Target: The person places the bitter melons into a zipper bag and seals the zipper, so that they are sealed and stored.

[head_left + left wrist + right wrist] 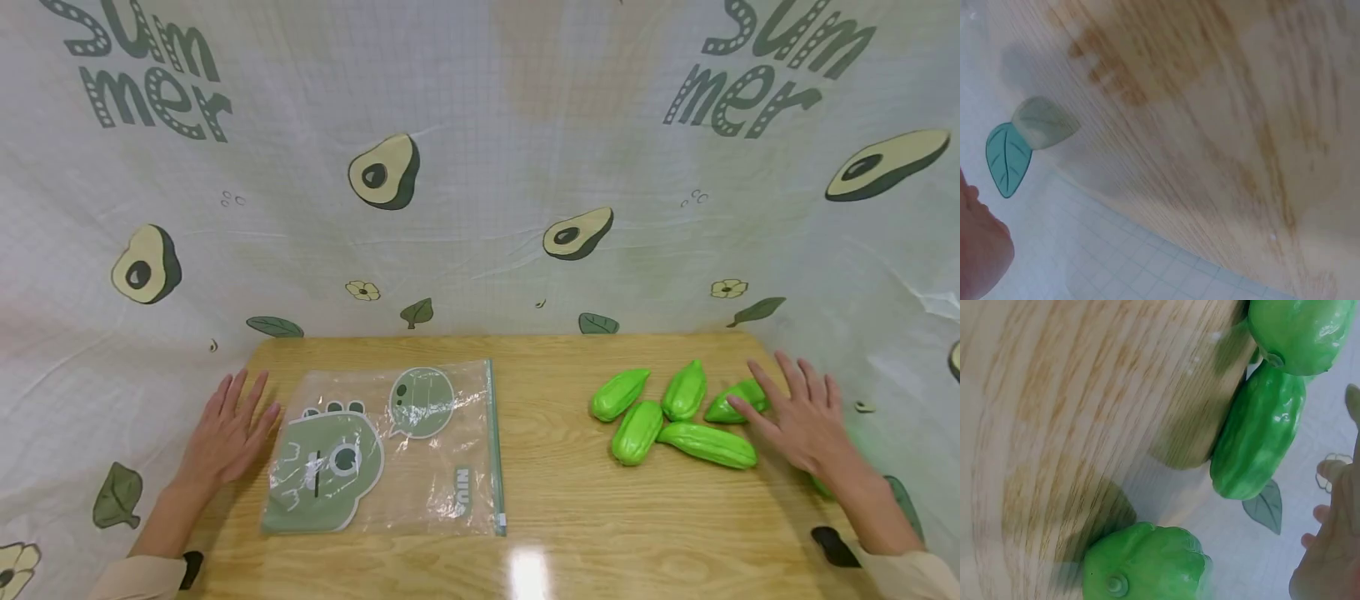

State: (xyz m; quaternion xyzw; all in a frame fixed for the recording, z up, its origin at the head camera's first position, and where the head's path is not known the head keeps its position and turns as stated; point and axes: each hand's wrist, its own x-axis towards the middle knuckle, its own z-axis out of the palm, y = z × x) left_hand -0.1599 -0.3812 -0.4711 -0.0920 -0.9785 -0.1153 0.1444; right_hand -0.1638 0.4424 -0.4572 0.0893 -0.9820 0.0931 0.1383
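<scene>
My left hand (225, 437) is at the left edge of the wooden table, fingers spread and holding nothing. Just right of it lies a flat clear zip bag (408, 475) printed with a green cartoon monster. On the right side, my right hand (806, 421) is spread with nothing gripped. Close to its thumb sits a green ridged gourd-like vegetable (738, 402), partly covered in the head view. Several similar green vegetables (636, 433) lie to its left, and another (821, 487) is mostly hidden under the right wrist. The right wrist view shows green vegetables (1260, 434) beside the hand (1329, 544).
A pale cloth (480, 167) printed with avocados and leaves hangs behind the wooden table (555, 500) and along both sides. The bag's green zip edge (495, 450) faces the vegetables, with bare wood between. Light glares off the table's front.
</scene>
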